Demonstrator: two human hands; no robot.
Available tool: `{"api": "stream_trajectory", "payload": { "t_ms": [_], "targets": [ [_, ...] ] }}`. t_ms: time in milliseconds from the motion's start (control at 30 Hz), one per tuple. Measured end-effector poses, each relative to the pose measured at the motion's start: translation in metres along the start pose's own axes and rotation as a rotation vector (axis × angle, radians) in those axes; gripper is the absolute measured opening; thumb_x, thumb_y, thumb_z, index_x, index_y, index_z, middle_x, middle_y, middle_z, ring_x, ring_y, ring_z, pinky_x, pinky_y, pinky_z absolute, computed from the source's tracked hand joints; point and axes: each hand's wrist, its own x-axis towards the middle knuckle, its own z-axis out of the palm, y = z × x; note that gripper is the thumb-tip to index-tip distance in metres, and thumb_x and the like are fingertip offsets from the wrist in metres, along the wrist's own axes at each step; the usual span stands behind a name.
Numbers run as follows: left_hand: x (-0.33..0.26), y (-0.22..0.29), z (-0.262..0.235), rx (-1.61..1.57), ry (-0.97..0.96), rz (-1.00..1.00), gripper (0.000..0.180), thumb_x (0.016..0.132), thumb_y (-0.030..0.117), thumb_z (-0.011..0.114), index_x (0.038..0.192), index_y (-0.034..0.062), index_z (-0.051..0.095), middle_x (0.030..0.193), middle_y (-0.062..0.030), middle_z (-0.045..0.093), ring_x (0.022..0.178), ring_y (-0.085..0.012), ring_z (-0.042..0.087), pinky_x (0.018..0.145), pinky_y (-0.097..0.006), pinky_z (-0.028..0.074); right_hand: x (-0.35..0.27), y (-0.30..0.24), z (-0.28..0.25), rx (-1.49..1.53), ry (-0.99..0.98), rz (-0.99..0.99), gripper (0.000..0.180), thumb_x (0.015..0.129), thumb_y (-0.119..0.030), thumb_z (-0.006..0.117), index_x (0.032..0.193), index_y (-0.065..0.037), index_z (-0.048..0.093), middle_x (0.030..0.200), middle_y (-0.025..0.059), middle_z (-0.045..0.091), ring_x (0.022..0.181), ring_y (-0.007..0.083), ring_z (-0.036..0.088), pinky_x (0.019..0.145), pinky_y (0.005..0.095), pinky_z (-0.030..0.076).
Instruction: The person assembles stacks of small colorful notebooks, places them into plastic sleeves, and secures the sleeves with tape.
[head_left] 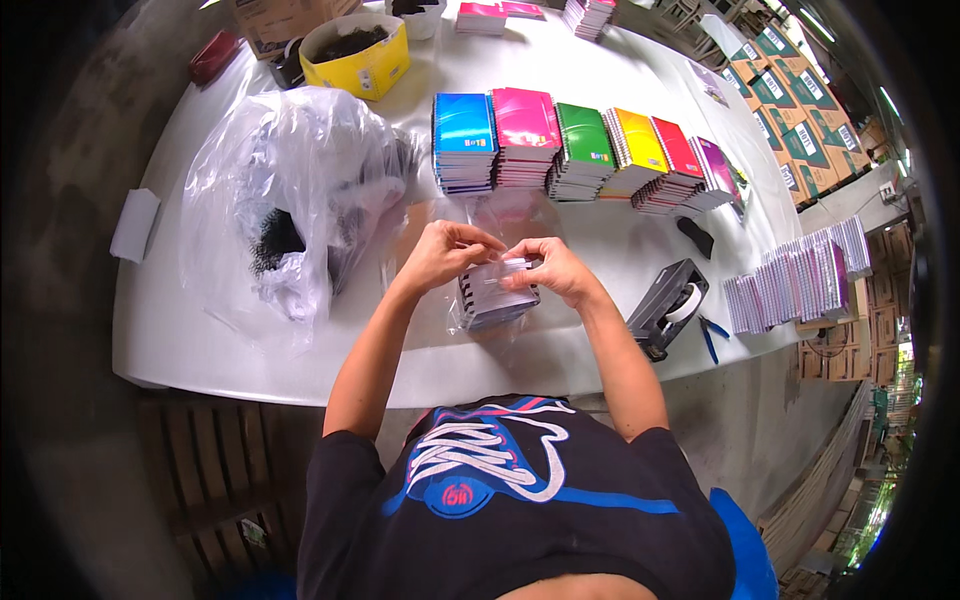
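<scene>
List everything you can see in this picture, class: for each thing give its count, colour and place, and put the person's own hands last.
Wrapped bundle of notebooks: one, in clear plastic, table edge, between the hands.
Notebook stacks: six; blue, pink, green, yellow, red, purple; row across mid-table.
Further notebook stacks: a few, pink and others, far edge.
Standing wrapped packs: one row, purplish, right end.
Clear plastic bag: one, holding black spirals, left.
Yellow tub: one, dark contents, far left.
Tape dispenser: one, black, right of hands.
Pliers: one, blue handles, beside the dispenser.
Table: one, white.
Cardboard boxes: many, stacked at right.
Left hand: on the bundle's top.
Right hand: on the bundle's top.
</scene>
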Motion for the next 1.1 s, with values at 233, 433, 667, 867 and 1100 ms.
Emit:
{"api": "stream_trajectory", "payload": {
  "t_ms": [233,433,667,867,1100],
  "targets": [
    [-0.003,0.022,-0.009,-0.248,0.233,0.141,0.055,0.078,0.014,0.070,0.127,0.0016,0.052,0.112,-0.0124,0.063,0.101,-0.0192,0.060,0.084,-0.033,0.051,-0.001,-0.001,-0.004,-0.070,0.025,-0.028,0.028,0.063,-0.010,0.081,0.088,-0.003,0.070,0.081,0.0044,0.066,0.076,0.0121,0.060,0.072,0.0259,0.046],
    [-0.029,-0.005,0.031,-0.006,0.246,-0.210,0.027,0.071,0.019,0.078,0.094,0.0068,0.072,0.097,-0.0057,0.070,0.105,-0.0201,0.058,0.082,-0.036,0.048,-0.008,0.001,-0.001,-0.328,0.162,-0.283,0.028,0.067,-0.019,0.081,0.089,-0.005,0.073,0.087,0.0046,0.064,0.080,0.0127,0.060,0.071,0.0265,0.046],
    [-0.043,0.004,0.043,0.590,0.424,0.348,0.044,0.069,0.021,0.077,0.111,0.0119,0.065,0.098,-0.0009,0.070,0.122,-0.0198,0.046,0.097,-0.039,0.028,-0.027,0.000,0.026,-0.906,0.487,-0.499,0.008,0.070,-0.021,0.074,0.078,-0.021,0.073,0.115,-0.0044,0.055,0.112,0.0141,0.049,0.092,0.0425,0.030],
    [-0.065,0.005,0.043,1.043,0.299,0.398,0.059,0.072,0.028,0.073,0.127,0.0183,0.053,0.126,0.0028,0.058,0.131,-0.0161,0.037,0.095,-0.049,0.017,-0.051,-0.014,0.056,-1.470,0.607,-0.552,0.023,0.073,-0.016,0.067,0.095,-0.020,0.070,0.135,0.0014,0.046,0.121,0.0188,0.043,0.094,0.0498,0.030],
    [-0.072,-0.026,0.057,1.125,0.409,0.668,0.033,0.081,0.019,0.065,0.113,0.0238,0.062,0.119,0.0072,0.062,0.115,-0.0077,0.053,0.092,-0.042,0.020,-0.138,0.039,0.012,-0.786,0.911,-0.247,0.029,0.075,-0.002,0.062,0.102,-0.010,0.067,0.130,0.0125,0.050,0.104,0.0286,0.056,0.088,0.0348,0.046]
  ]
}}
